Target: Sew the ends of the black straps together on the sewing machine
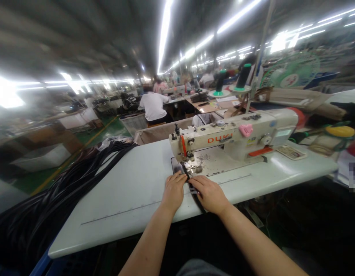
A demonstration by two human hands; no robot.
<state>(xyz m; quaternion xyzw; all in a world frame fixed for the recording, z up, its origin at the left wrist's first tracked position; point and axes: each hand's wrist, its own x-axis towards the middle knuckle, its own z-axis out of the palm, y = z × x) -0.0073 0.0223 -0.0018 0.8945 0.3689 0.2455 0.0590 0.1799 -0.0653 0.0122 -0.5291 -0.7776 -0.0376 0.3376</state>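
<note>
Both my hands rest on the white sewing table (131, 191), just in front of the needle of a cream sewing machine (235, 138). My left hand (174, 190) lies flat, fingers stretched toward the needle plate. My right hand (209, 193) lies flat beside it. Between them runs a narrow black strap (192, 187), pressed down by the fingertips of both hands and hanging off the table's front edge.
A big heap of black straps (65, 184) covers the table's left end. Thread cones (243, 76) and a green fan (292, 73) stand behind the machine. A person in a white shirt (153, 105) sits at another station farther back. Clutter lies at the right.
</note>
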